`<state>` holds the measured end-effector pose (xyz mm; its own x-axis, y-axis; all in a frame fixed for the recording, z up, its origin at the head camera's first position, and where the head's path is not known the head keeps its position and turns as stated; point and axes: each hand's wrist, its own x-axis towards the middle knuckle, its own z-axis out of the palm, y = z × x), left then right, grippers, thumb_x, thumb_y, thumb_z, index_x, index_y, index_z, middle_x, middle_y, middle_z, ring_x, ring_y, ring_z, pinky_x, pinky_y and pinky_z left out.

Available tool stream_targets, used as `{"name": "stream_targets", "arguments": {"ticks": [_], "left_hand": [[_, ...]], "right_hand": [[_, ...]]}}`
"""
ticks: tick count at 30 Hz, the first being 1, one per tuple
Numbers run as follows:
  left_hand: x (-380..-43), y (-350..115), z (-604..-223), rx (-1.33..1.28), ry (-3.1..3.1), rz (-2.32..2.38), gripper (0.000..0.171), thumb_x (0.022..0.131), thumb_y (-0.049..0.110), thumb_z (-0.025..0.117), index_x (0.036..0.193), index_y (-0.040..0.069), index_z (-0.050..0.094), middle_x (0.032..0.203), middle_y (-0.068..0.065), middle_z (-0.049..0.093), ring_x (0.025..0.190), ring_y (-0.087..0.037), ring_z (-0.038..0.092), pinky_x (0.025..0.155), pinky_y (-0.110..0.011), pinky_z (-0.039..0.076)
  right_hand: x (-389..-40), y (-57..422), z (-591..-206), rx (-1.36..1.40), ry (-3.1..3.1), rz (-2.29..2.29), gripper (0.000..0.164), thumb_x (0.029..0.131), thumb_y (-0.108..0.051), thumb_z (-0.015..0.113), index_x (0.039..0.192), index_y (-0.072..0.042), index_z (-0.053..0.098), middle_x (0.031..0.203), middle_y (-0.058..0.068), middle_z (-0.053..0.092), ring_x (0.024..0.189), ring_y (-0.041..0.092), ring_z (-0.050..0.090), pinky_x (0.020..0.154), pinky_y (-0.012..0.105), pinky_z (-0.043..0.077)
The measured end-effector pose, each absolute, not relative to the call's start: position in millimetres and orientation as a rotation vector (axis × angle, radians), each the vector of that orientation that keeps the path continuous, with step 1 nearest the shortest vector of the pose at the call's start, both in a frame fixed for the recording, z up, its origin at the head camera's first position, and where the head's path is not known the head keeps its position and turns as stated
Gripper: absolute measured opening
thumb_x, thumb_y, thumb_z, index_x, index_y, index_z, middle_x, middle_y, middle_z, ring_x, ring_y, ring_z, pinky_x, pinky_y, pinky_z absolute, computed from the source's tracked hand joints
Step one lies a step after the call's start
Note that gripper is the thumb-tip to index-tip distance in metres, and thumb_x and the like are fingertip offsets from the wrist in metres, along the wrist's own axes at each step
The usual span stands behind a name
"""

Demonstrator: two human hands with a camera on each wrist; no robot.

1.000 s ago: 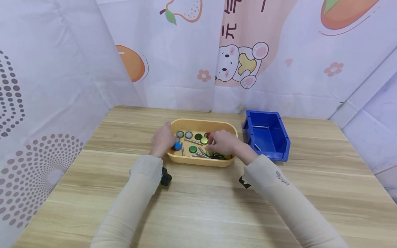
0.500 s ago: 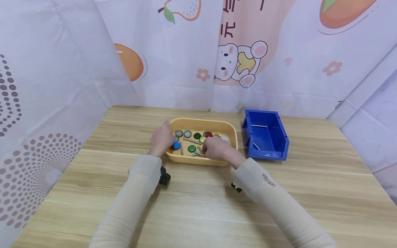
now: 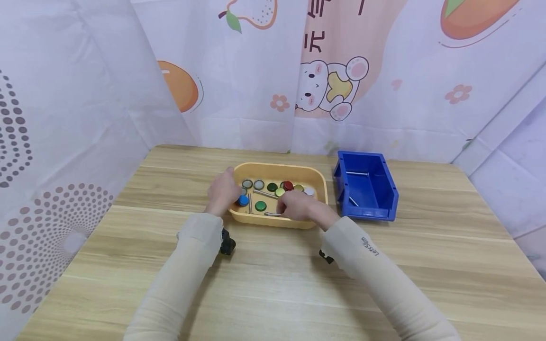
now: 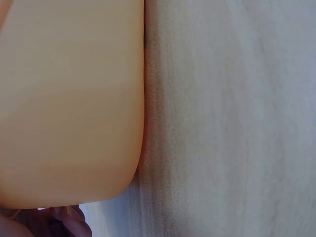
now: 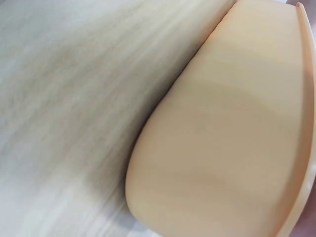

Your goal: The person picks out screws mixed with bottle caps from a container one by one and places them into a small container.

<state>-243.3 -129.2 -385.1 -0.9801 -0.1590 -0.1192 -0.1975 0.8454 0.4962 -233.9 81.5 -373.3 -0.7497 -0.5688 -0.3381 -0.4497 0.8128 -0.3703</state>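
Note:
A yellow-orange tray point(image 3: 277, 221) holds bottle caps and silver nails. My left hand point(image 3: 223, 192) grips the tray's left end; in the left wrist view, curled fingers point(image 4: 74, 223) show beside its wall. Inside the tray's right half, my right hand point(image 3: 296, 205) reaches down, its fingertips pinching a nail point(image 3: 272, 214) that sticks out to the left. A green bottle cap point(image 3: 260, 206) lies just left of those fingers. Another nail point(image 3: 264, 193) and a yellow-green cap point(image 3: 279, 192) lie behind them. The tray's contents beneath my right hand are hidden.
To the right of the tray stands a blue open-front bin point(image 3: 371, 189) with a couple of nails point(image 3: 357, 173) in it. The wooden table point(image 3: 273, 284) runs back to a printed curtain point(image 3: 239, 94). A blue cap point(image 3: 242, 201) sits near my left hand.
My right hand has moved left and down into the tray, uncovering red and white caps, and now pinches a nail. The green cap has shifted slightly left. My left hand stays put.

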Motion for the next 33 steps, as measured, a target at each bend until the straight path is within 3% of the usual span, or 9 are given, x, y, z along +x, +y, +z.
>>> {"name": "stream_targets", "arguments": {"ticks": [7, 15, 20, 28, 33], "left_hand": [[-244.4, -129.7, -386.8, -0.284, 2.948, 0.797, 0.055, 0.089, 0.013, 0.06, 0.141, 0.009, 0.045, 0.119, -0.018, 0.065, 0.097, -0.033, 0.063, 0.073, -0.042, 0.048], [-244.2, -129.3, -386.7, -0.277, 2.953, 0.792, 0.054, 0.088, 0.015, 0.064, 0.139, 0.008, 0.047, 0.118, -0.017, 0.065, 0.099, -0.034, 0.063, 0.079, -0.046, 0.05], [-244.1, -129.3, -386.9, -0.283, 2.954, 0.782, 0.054, 0.089, 0.015, 0.061, 0.14, 0.008, 0.046, 0.12, -0.017, 0.065, 0.1, -0.034, 0.063, 0.08, -0.048, 0.05], [-243.5, -129.0, -385.6, -0.285, 2.957, 0.779, 0.052, 0.089, 0.013, 0.059, 0.14, 0.009, 0.045, 0.117, -0.017, 0.065, 0.095, -0.032, 0.062, 0.072, -0.043, 0.048], [-243.8, -129.1, -386.1, -0.282, 2.951, 0.78, 0.053, 0.09, 0.013, 0.059, 0.141, 0.008, 0.044, 0.12, -0.017, 0.065, 0.097, -0.033, 0.062, 0.077, -0.045, 0.05]], "right_hand": [[-232.1, 81.3, -370.1, -0.847, 2.574, -0.318, 0.01, 0.095, -0.019, 0.064, 0.098, -0.014, 0.073, 0.096, 0.0, 0.072, 0.088, 0.014, 0.062, 0.084, 0.033, 0.051], [-231.8, 83.5, -369.9, -0.864, 2.531, -0.378, 0.017, 0.103, -0.023, 0.05, 0.108, -0.014, 0.065, 0.08, -0.002, 0.059, 0.071, 0.013, 0.051, 0.07, 0.028, 0.041], [-232.9, 84.8, -370.4, -0.886, 2.574, -0.379, 0.022, 0.105, -0.021, 0.045, 0.116, -0.012, 0.061, 0.087, 0.003, 0.063, 0.075, 0.016, 0.053, 0.073, 0.03, 0.043], [-234.0, 86.0, -371.4, -0.805, 2.62, -0.438, 0.019, 0.106, -0.022, 0.043, 0.11, -0.01, 0.057, 0.088, 0.004, 0.061, 0.072, 0.016, 0.052, 0.07, 0.03, 0.042], [-236.4, 88.1, -372.4, -0.806, 2.65, -0.418, 0.015, 0.105, -0.018, 0.042, 0.103, -0.011, 0.055, 0.087, 0.004, 0.06, 0.076, 0.018, 0.054, 0.072, 0.031, 0.042]]}}
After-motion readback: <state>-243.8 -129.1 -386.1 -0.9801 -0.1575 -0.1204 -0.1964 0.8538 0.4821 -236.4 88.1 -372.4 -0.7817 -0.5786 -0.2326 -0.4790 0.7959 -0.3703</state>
